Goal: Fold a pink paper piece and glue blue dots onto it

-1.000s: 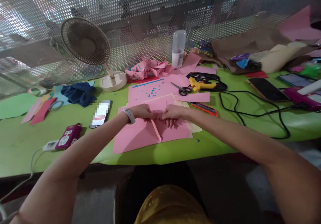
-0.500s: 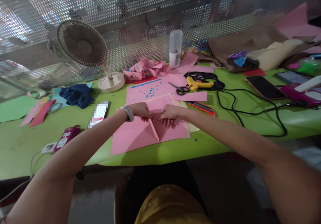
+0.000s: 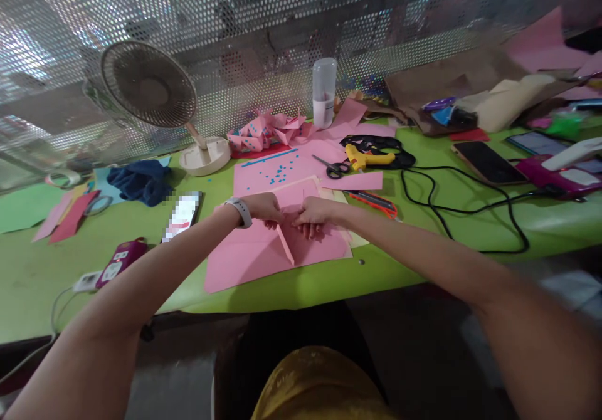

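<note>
Centrally, a narrow pink strip (image 3: 286,247) slants over a larger pink sheet (image 3: 235,266) on the green-covered table (image 3: 324,282), its lower end pointing toward the person's body and its upper end running in under the left hand (image 3: 266,209). The fingers of this hand, which wears a pale wristband (image 3: 242,212), are drawn together and appear pinched on that upper end. The right hand (image 3: 311,213) lies just beside it, fingers curled down over the pink paper; whether they clamp anything cannot be told. Beyond the right hand lie scissors (image 3: 337,170), a yellow glue gun (image 3: 370,157) and an orange cutter (image 3: 373,204). The strip, judged to be paper or thin card, should be very light, stiff along its length yet easily bent across it, and liable to keep any accidental crease. It is unlikely to be slippery, though hard pressure could crush or tear it. The hold best suited is a light pinch across the narrow width, with the bare lower end offering a second place for fingertips.
</note>
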The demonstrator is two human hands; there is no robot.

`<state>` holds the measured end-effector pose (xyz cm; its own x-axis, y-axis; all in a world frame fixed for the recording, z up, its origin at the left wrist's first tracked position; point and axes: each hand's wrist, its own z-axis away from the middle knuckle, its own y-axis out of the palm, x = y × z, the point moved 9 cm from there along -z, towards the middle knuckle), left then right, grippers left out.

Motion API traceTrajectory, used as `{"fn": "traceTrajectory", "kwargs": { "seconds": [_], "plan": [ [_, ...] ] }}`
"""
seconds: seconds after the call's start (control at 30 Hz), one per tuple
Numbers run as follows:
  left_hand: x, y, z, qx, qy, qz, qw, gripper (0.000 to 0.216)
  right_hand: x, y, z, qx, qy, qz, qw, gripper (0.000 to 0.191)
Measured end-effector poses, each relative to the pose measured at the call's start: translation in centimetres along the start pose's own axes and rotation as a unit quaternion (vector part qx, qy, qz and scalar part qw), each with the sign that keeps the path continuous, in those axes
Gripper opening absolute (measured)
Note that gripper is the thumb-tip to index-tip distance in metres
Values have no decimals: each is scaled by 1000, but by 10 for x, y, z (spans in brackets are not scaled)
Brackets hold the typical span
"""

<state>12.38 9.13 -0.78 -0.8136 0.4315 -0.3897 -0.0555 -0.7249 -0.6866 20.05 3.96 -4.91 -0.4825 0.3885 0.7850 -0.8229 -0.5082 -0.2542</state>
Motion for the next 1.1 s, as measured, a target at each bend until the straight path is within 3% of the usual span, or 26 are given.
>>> {"fn": "traceTrajectory", "kwargs": {
  "seconds": [0.47, 1.1],
  "plan": [
    [6, 6, -7, 26, 5, 24, 999, 18, -3, 1, -1, 9, 1, -15, 1000, 19],
    [9, 6, -3, 16, 11, 49, 999, 24, 1, 2, 3, 16, -10, -15, 1000, 20]
  ]
}}
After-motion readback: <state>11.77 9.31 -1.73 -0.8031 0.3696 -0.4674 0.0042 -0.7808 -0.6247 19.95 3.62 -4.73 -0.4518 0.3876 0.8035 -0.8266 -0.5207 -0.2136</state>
